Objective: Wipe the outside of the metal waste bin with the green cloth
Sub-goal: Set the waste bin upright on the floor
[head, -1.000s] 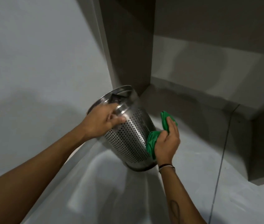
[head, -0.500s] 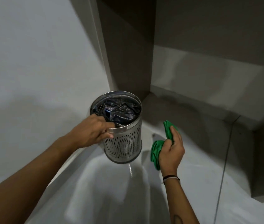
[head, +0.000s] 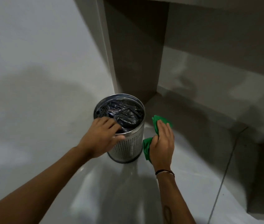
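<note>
The perforated metal waste bin [head: 128,146] stands upright on the pale floor in a corner, with a crumpled dark plastic bag [head: 124,116] inside it. My left hand [head: 101,137] grips the near rim, fingers over the edge and thumb on the outer wall. My right hand [head: 162,143] holds the bunched green cloth [head: 147,147] just right of the bin, close to its side; I cannot tell whether the cloth touches the metal.
A white wall [head: 39,70] rises on the left. A brown door frame and recess [head: 136,54] stand behind the bin. A low grey step or ledge [head: 209,88] runs along the right. A dark floor joint [head: 221,183] crosses the tiles at right.
The bin went from tilted and lifted to upright on the floor. My left hand stayed on the rim. My right hand with the cloth came off the side and now hovers beside it.
</note>
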Tool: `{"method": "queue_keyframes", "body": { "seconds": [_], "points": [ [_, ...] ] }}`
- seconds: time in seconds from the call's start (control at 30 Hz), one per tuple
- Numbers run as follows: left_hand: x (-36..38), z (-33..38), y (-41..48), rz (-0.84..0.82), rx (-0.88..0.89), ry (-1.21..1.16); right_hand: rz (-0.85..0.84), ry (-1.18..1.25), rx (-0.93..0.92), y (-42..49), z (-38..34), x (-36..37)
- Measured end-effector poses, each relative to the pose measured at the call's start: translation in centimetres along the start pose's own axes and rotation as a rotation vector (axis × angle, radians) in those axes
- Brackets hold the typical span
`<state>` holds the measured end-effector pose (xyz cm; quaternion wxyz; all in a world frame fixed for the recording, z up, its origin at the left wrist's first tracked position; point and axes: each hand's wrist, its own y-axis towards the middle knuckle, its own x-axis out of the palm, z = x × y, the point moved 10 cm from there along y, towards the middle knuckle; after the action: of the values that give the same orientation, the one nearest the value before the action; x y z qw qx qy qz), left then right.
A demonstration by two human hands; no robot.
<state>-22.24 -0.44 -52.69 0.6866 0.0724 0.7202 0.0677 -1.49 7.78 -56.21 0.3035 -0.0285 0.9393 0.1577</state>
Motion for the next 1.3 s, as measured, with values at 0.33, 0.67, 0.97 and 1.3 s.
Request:
{"method": "queue_keyframes", "body": {
  "seconds": [0.33,0.67,0.97,1.3],
  "points": [
    [-5.9,5.7,2.3,-0.368,-0.154,0.016,-0.333,-0.313,-0.029,3.0,-11.1,-8.7],
    [-37.7,4.0,0.8,-0.27,-0.363,-0.133,-0.523,-0.323,-0.165,4.7,-36.4,-26.0],
    [-63.4,4.9,11.4,-0.117,-0.271,-0.127,-0.374,-0.169,-0.118,12.9,-52.6,-45.5],
    [-64.7,15.3,23.0,-0.16,0.012,-0.118,-0.247,-0.424,-0.03,22.1,-46.0,-54.9]
  ]
}}
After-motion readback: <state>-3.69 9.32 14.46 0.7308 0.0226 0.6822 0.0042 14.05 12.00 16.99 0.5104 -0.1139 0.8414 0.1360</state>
